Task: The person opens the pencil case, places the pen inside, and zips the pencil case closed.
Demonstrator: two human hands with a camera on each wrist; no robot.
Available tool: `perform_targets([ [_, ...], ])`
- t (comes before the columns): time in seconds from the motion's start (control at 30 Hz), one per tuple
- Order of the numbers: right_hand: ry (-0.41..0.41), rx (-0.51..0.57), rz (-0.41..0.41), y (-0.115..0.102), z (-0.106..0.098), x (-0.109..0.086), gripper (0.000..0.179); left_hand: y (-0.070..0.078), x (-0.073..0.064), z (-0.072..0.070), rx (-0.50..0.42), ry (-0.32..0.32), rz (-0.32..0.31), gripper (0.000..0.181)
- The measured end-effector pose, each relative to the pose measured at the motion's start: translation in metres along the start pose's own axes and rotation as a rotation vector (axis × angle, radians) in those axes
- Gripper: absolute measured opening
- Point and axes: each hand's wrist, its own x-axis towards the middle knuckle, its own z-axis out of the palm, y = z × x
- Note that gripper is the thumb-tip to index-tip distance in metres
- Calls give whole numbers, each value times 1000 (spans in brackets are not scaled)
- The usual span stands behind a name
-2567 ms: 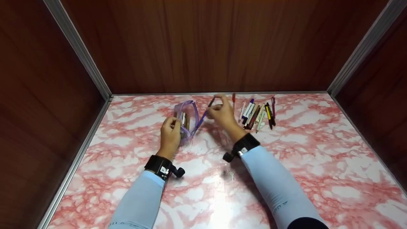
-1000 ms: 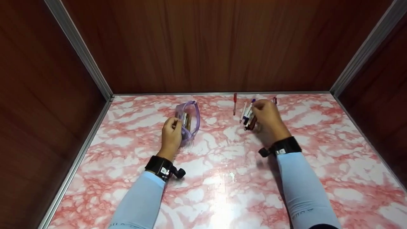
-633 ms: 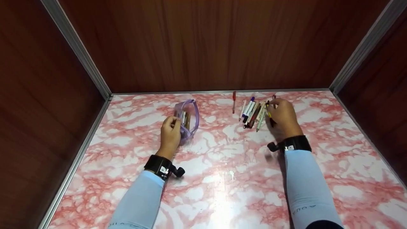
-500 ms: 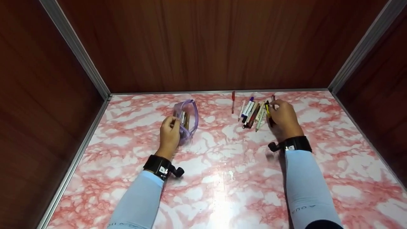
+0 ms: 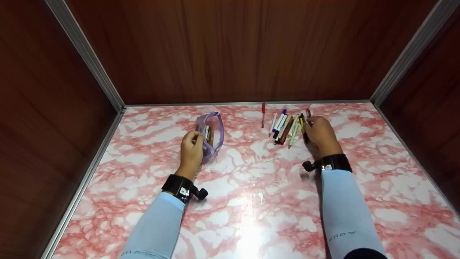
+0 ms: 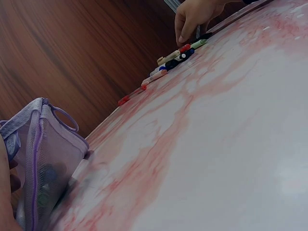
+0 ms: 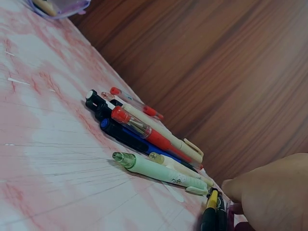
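Observation:
My left hand (image 5: 191, 147) pinches the near-left rim of a lilac mesh pencil case (image 5: 220, 131), which gapes open with several pens inside. In the left wrist view the pencil case (image 6: 60, 144) shows its see-through mesh side and zip edge. My right hand (image 5: 321, 133) is down at the right end of a row of pens, fingers bent beside a yellow-and-black pen (image 5: 302, 124) and a dark purple pen (image 5: 308, 113). The right wrist view has the fingertips right at the yellow-and-black pen (image 7: 211, 204); I cannot tell whether they grip a pen.
Several pens and markers lie left of my right hand, among them a mint green pen (image 5: 292, 138), a white marker with purple cap (image 5: 280, 120) and a red-capped pen (image 5: 263, 113) set apart. A wooden back wall (image 5: 248, 54) borders the red-and-white marbled table (image 5: 230, 223).
My right hand held a dark pen beside the pencil case, then moved right, without that pen, to the right end of the row. Lately it has shifted slightly nearer. My left hand stays on the case.

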Motion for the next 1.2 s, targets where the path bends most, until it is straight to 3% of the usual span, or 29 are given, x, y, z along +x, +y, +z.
perform_targets([
  [0.2, 42, -31, -4, 7, -3, 1, 34, 0, 0, 1, 3, -3, -11, 17],
  [0.63, 131, -6, 104, 9, -5, -13, 22, 0, -1, 0, 9, -4, 14, 17],
  [0.9, 89, -46, 144, 10, -10, -11, 15, -1, 0, 0, 15, 10, 24, 17],
  [1.2, 66, 90, 239, 9, -13, -14, 30, -1, 1, 0, -4, -3, 20, 17],
])
